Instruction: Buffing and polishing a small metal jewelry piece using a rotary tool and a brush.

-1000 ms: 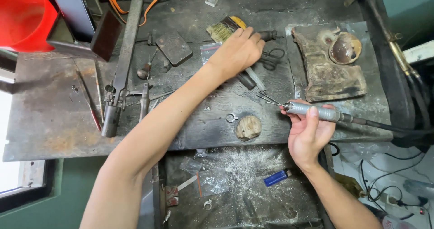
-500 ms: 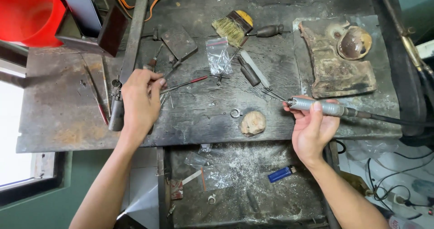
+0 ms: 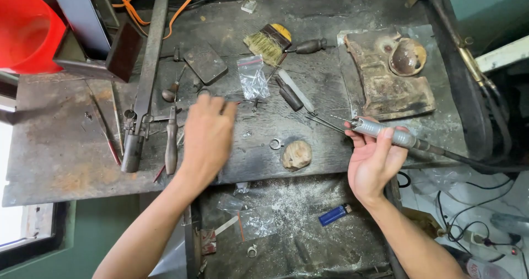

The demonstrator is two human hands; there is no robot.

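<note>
Head view: your right hand was clamped around a slim grey metal rotary handpiece, tip aimed left over the dark scarred metal workbench — nothing at the tip. Your left hand hovered flat, fingers loosely apart, gripping nothing, just above scattered hand tools, near a small clear plastic zip bag. A small metal ring lay beside a tan lump — untouched; work looked barely begun.

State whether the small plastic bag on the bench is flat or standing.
Flat: the clear plastic bag lies on the workbench beside the brush.
</note>
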